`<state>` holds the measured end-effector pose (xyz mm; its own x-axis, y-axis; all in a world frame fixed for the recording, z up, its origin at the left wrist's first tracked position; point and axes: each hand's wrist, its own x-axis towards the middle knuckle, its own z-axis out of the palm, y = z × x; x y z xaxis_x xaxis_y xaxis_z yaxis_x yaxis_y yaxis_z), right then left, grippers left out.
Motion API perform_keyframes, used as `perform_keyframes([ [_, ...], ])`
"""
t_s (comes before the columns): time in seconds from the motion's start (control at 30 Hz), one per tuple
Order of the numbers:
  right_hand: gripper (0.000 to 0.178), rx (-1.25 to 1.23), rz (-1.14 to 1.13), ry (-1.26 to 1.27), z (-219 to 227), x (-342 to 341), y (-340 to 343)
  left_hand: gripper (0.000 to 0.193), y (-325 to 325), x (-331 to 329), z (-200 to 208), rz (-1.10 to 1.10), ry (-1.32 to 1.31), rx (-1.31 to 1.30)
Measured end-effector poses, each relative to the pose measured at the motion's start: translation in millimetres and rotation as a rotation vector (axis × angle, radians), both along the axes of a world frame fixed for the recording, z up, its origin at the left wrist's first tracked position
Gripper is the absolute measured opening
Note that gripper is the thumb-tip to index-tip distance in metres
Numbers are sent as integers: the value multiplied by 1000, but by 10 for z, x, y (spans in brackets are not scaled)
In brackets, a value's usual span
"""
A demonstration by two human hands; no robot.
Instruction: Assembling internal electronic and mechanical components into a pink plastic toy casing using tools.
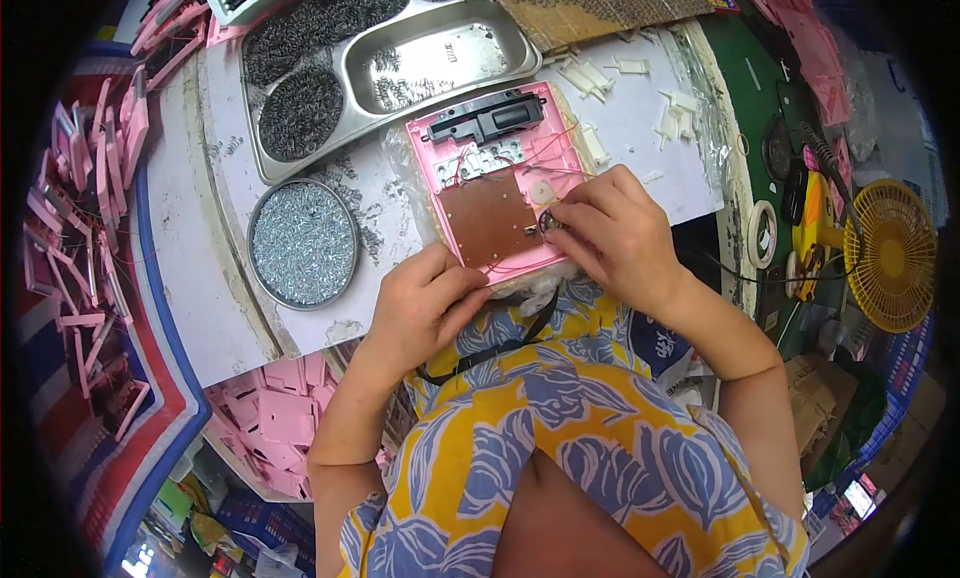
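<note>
A pink plastic casing (563,156) lies on the bench in front of me, on clear plastic wrap. Inside it are a brown circuit board (490,221), a black plastic module (490,118), a grey metal-looking plate (480,164), a white round disc (541,192) and thin red wires. My left hand (425,303) pinches the casing's near left corner, close to a wire; its fingertips are partly hidden. With bent fingers, my right hand (618,236) grips a small dark round part (548,221) at the board's right edge.
A steel tray (520,53) of black springs stands at the back, beside cardboard (590,8). A round tin (303,243) of small screws sits left. White plastic pieces (680,116) are scattered right. Farther right are a yellow fan (890,255) and a tape roll (762,234).
</note>
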<state>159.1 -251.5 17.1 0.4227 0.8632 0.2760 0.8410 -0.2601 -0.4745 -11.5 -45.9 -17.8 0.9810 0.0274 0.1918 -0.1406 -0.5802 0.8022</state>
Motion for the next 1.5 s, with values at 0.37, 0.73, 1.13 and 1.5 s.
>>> perform_keyframes([
  [0.37, 20, -4, 109, 94, 21, 211, -66, 21, 24, 16, -8, -27, -3, 1],
  [0.73, 22, -371, -81, 33, -72, 894, 10, 18, 664, 1146, 551, 290, 0, 207],
  [1.13, 28, 224, -320, 626, 306, 690, -295, 10, 392, 1366, 754, 201, 112, 136],
  [1.5, 35, 240, 157, 264, 372, 284, -45, 26, -137, 449, 405, 91, 511, -1259],
])
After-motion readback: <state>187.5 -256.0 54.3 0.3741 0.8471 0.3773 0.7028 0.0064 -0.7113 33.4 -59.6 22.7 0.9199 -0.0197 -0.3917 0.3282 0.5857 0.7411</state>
